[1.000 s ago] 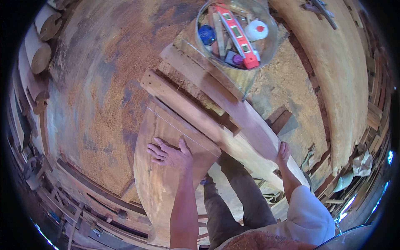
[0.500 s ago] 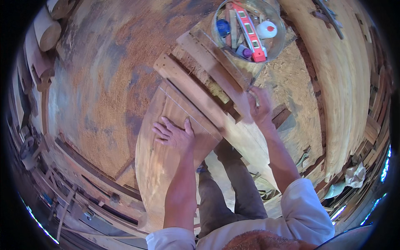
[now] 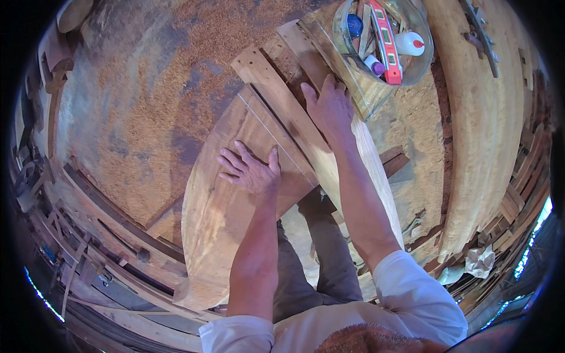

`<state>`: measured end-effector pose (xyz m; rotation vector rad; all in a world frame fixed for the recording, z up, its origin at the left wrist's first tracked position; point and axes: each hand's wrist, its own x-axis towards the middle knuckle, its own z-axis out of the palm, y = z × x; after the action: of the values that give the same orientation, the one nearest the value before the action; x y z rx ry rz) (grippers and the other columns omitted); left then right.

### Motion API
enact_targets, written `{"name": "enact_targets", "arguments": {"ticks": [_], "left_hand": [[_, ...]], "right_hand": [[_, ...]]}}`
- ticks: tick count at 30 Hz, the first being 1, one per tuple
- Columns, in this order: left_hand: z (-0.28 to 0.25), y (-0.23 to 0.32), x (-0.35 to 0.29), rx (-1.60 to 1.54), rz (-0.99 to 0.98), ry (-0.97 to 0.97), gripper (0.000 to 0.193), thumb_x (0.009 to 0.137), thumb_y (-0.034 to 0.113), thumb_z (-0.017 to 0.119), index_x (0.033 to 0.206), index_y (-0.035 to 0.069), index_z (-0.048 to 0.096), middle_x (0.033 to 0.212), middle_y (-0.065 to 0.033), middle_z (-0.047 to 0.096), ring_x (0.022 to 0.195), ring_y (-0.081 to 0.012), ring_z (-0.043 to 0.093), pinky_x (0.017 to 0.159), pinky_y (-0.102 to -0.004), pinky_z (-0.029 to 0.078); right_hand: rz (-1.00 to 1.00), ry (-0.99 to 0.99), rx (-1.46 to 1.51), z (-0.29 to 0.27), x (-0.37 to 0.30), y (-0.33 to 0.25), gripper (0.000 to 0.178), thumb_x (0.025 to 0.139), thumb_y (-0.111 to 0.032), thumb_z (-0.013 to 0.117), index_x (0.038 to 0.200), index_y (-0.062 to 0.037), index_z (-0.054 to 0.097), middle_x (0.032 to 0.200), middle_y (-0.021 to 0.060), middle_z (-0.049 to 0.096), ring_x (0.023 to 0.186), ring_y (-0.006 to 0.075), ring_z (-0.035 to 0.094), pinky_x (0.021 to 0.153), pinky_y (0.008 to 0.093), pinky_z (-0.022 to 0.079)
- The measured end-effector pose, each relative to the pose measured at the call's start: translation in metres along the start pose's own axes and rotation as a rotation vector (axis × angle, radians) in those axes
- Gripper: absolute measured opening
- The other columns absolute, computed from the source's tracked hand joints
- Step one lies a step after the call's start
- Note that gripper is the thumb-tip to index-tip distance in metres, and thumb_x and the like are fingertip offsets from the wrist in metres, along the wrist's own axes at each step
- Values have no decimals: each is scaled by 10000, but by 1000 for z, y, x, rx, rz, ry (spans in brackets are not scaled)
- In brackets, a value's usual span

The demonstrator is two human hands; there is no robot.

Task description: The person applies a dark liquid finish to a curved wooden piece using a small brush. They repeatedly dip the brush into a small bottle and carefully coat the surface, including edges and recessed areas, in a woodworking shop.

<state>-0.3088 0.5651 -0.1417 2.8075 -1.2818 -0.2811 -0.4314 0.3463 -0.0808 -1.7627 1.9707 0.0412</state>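
My left hand (image 3: 253,171) lies flat, fingers spread, on a broad curved wooden board (image 3: 218,206) marked with a pale straight line. Beyond that line, a long plank (image 3: 268,82) with small holes near its far end lies slantwise. My right hand (image 3: 333,113) grips a second plank (image 3: 303,52), its thumb along the left edge and its fingers bent over the right side. A narrow gap separates the two planks. To the right of my right hand, another wooden board (image 3: 347,67) carries a similar pale line. The undersides of the planks are hidden.
A clear round tub (image 3: 428,56) at the far right holds a red spirit level (image 3: 385,41), a white bottle (image 3: 408,44) and wood offcuts. Sawdust (image 3: 159,100) covers the floor on the left. A large pale timber slab (image 3: 479,129) runs along the right.
My right hand has moved up and left from the second plank's right side onto its top. That plank now lies closer to the holed plank. The whole view has shifted slightly.
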Motion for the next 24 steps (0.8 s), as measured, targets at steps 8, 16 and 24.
{"name": "enact_targets", "arguments": {"ticks": [8, 16, 24], "left_hand": [[2, -2, -3, -48, -16, -8, 1114, 938, 844, 478, 1723, 102, 204, 1777, -281, 62, 1648, -485, -47, 1253, -726, -82], [0, -2, -2, -12, 11, -8, 1119, 938, 837, 474, 1725, 92, 198, 1781, -284, 42, 1651, -472, -67, 1256, -714, -98], [-5, 3, -1, -60, -27, -92, 1122, 923, 884, 456, 1718, 123, 239, 1771, -297, 81, 1644, -502, -19, 1246, -748, -61]], "right_hand": [[-32, -47, -49, 0, 31, -50, 711, 1016, -576, 623, 1376, 34, 567, 1353, 363, 630, 1306, 545, 593, 1057, 631, 497], [-644, 242, 485, 43, 99, -92, 696, 999, -463, 703, 1442, 55, 560, 1439, 307, 612, 1357, 500, 559, 1166, 560, 434], [-393, 175, 135, 31, 89, -57, 699, 1029, -441, 659, 1483, 62, 489, 1489, 294, 556, 1397, 506, 486, 1165, 556, 424]]}}
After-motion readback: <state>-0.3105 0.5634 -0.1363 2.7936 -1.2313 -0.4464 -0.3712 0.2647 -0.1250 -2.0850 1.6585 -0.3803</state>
